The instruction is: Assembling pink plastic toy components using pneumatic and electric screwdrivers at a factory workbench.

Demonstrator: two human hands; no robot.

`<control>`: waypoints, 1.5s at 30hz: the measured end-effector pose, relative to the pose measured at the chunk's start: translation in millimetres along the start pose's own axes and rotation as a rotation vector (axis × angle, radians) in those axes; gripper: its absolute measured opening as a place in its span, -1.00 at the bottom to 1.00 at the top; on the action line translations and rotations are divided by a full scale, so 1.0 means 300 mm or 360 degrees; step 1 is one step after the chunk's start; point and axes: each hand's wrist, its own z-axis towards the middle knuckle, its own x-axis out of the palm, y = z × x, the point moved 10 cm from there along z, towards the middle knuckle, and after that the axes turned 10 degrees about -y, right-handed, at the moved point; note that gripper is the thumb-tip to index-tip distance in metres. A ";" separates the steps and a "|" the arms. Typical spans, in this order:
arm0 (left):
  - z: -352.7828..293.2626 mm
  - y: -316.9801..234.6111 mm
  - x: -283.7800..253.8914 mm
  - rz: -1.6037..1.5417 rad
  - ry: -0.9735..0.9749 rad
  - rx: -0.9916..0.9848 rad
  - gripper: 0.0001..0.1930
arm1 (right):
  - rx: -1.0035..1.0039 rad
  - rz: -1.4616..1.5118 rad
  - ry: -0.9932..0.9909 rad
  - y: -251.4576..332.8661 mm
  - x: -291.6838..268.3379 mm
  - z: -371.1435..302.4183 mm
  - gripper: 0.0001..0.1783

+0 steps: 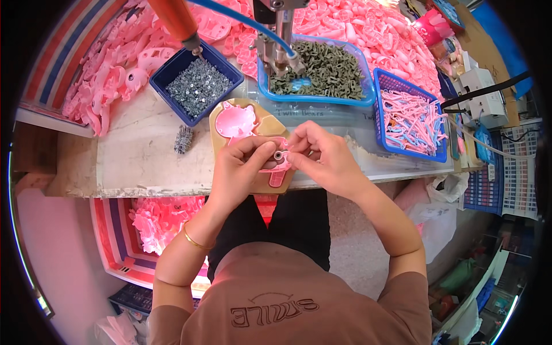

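Both my hands work over a tan jig (219,133) at the front edge of the table. In it lies a pink plastic toy shell (236,122) with a rounded bowl and a ridged handle-like end. My left hand (244,167) has thumb and forefinger closed at the shell's middle. From the right, my right hand (325,161) meets it, thumb and fingers bent together. Between the fingertips shows a small round grey ring (279,155); whether it is held or rests in the shell I cannot tell. My fingers hide part of the shell.
A dark blue tray of screws (198,86), a light blue tray of grey-green clips (328,72) and a blue basket of pink and blue sticks (411,123) stand beyond the jig. Overhead hang an orange-handled driver (178,23) and a metal machine head (279,43). Pink parts (368,29) pile behind.
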 end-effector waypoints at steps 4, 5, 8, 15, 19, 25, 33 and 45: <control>0.003 0.026 -0.018 0.0011 0.0143 -0.0060 -0.74 | -0.0073 -0.0065 0.0182 0.026 0.042 -0.004 -0.83; 0.003 0.021 -0.025 0.0010 0.0129 -0.0063 -0.74 | -0.0275 -0.0170 0.0156 0.062 0.046 -0.007 -0.85; -0.002 0.001 -0.041 0.0099 0.0161 -0.0126 -0.72 | -0.0613 -0.0520 0.0106 0.097 0.077 -0.009 -0.86; 0.004 -0.119 -0.292 0.0721 -0.0467 0.0469 -0.72 | -0.1005 -0.1064 -0.0055 0.128 0.200 0.015 -0.80; -0.040 -0.158 -0.293 0.1011 -0.0548 0.0785 -0.82 | -0.1106 -0.1275 0.0023 0.085 0.278 0.029 -0.85; -0.090 -0.196 -0.195 0.1354 -0.0334 0.1328 -0.81 | -0.1059 -0.1277 0.0108 0.062 0.302 0.039 -0.86; -0.115 -0.088 -0.094 0.1848 0.0213 0.1462 -0.63 | -0.1025 -0.1110 0.0130 0.072 0.256 0.037 -0.88; -0.116 -0.070 -0.093 0.1801 0.0125 0.1478 -0.69 | -0.0867 -0.1248 -0.0108 0.072 0.141 0.017 -0.88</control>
